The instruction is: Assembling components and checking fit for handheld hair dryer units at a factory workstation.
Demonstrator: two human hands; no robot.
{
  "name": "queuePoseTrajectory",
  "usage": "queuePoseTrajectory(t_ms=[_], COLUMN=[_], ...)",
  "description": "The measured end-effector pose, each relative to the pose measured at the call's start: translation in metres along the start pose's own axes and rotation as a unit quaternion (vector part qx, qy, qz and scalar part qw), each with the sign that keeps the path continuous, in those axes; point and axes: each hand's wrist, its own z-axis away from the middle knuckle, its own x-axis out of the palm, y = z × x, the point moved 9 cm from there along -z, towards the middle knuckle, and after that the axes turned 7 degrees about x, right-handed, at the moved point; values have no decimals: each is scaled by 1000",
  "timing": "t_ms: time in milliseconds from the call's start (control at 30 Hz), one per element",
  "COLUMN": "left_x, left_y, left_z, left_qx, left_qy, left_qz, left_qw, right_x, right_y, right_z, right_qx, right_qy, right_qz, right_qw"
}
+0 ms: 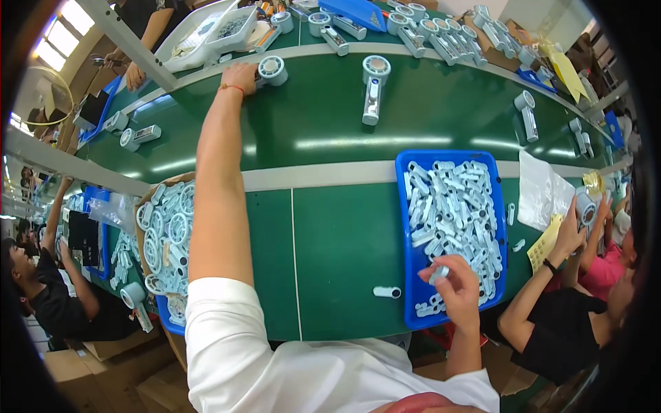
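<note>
My left arm stretches far across the table to the green belt. There my left hand (241, 77) is closed around the handle end of a light-blue handheld fan (273, 70); its round head sticks out to the right, and the handle is mostly hidden. Above the near right corner of a blue tray (401, 227), my right hand (460, 288) pinches a small light-blue plastic part (438, 274). Many small elongated light-blue pieces (451, 206) fill that tray. One similar loose piece (387, 292) lies on the green table just left of it.
Another fan (374, 89) lies mid-belt, with more fans (441, 38) beyond the far rail. At left, a box holds light-blue rings (162, 227). A white plastic bag (540, 193) lies right of the tray. Co-workers (571, 303) sit on both sides; a metal post (127, 45) rises at left.
</note>
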Motion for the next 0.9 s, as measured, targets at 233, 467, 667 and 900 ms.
queuePoseTrajectory(t_ms=[233,467,667,900], left_x=[-21,-50,46,63], left_y=[42,163,243,254], left_z=[96,330,416,415], left_qx=[27,134,87,113], left_qy=[169,235,27,40], left_qz=[668,882,874,862], left_qw=[725,387,478,493], right_x=[53,86,96,95], right_y=[-16,-1,26,31], right_z=[-2,22,36,48], right_qx=[12,54,80,81], right_qy=[-67,-122,-92,-27], right_qz=[-165,-219,-155,-23], right_qw=[984,967,980,996])
